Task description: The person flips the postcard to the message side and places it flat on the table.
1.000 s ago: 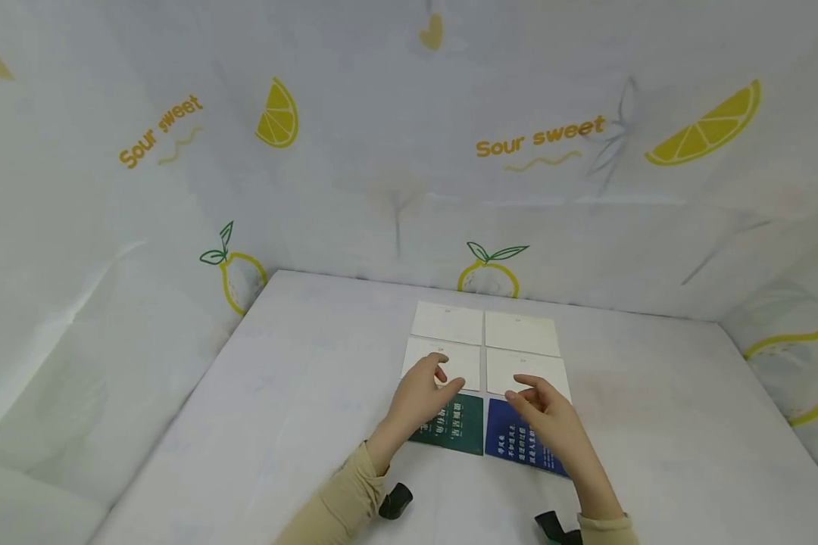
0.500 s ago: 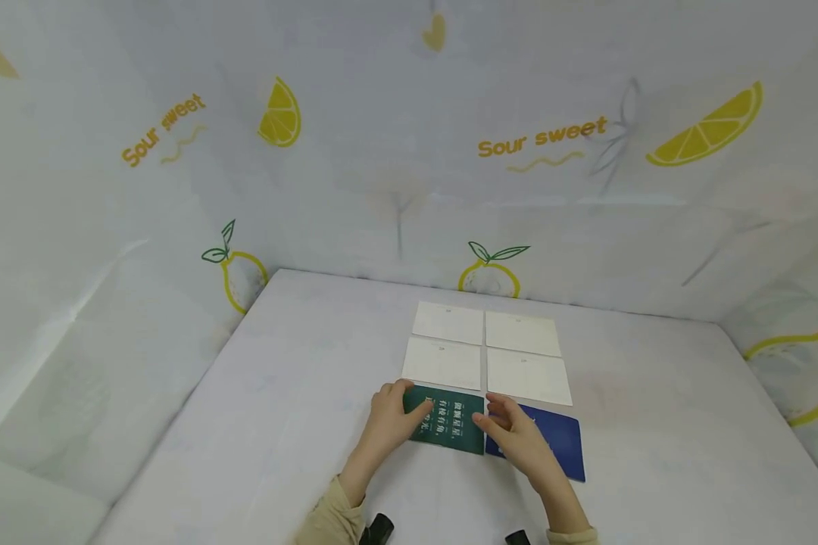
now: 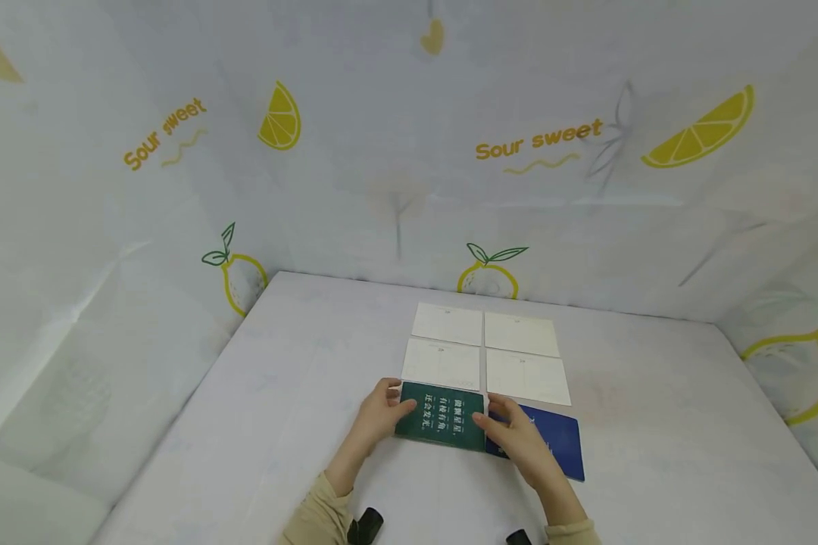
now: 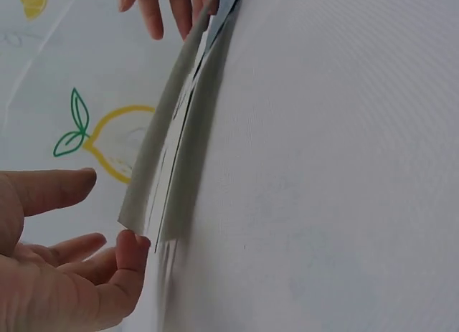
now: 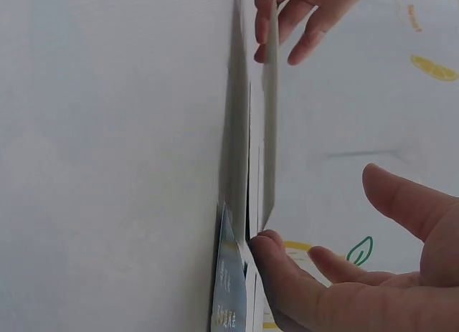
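Between my hands a green postcard (image 3: pixel 443 424) with white printed characters is raised slightly off the table. At its left edge my left hand (image 3: pixel 375 415) has curled fingertips against the lower corner, as the left wrist view shows; the thumb stands apart above it. My right hand (image 3: pixel 523 443) holds the opposite edge with its bent fingers, thumb also raised. Partly under the right hand lies a blue postcard (image 3: pixel 562 443). White postcards (image 3: pixel 443 363) lie face down in two rows just beyond.
The pale table (image 3: pixel 300 356) extends to both sides. Behind it rises a white backdrop (image 3: pixel 354 174) with lemon prints. Black wrist devices (image 3: pixel 366 524) show at the bottom edge.
Both hands came down from above the cards to the green postcard's side edges. The green postcard has since lifted a little and shifted slightly left.
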### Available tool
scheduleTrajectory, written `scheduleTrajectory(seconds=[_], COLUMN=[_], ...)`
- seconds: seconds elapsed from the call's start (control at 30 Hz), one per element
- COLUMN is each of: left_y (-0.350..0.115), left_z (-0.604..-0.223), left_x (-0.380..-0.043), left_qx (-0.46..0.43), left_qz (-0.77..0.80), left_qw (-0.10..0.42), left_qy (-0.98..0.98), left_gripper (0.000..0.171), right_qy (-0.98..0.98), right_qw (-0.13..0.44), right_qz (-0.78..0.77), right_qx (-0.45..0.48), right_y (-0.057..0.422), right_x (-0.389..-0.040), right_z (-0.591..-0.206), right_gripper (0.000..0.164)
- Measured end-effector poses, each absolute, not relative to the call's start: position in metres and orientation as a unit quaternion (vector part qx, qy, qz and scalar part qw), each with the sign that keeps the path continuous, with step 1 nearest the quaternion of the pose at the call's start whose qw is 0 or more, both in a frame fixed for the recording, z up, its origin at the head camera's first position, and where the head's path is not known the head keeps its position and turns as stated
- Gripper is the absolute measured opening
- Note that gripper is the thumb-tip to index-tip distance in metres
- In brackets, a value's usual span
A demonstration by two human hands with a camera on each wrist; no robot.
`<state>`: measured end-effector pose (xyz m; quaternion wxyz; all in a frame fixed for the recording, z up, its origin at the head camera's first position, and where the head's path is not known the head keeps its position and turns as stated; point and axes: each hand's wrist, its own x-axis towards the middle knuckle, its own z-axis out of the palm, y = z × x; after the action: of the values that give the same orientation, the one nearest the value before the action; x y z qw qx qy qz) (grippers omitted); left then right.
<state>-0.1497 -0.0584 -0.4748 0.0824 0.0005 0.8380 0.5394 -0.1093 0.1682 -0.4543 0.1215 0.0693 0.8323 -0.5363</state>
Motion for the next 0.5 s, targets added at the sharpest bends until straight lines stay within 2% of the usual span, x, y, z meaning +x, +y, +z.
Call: scheduleTrajectory(seconds=[0.27,0.5], left_y=[-0.060,-0.056], left_z=[-0.470,-0.466], left_x=[-0.161,-0.170], left_qx=[-0.025,-0.024], left_qz=[0.565,0.569], left_qw=[0.058,0.008], left_qy=[0.823,0.822], left_gripper=[0.056,0.045], right_qy=[0.813,0.832], right_qw=[0.086,0.034], right_qz=[-0.569,-0.545], right_qx=[0.089,0.096], right_y=[0.172,0.169], right_x=[-0.118,-0.128], right_z=[-0.453,-0.454], right_gripper=[0.059,0.057])
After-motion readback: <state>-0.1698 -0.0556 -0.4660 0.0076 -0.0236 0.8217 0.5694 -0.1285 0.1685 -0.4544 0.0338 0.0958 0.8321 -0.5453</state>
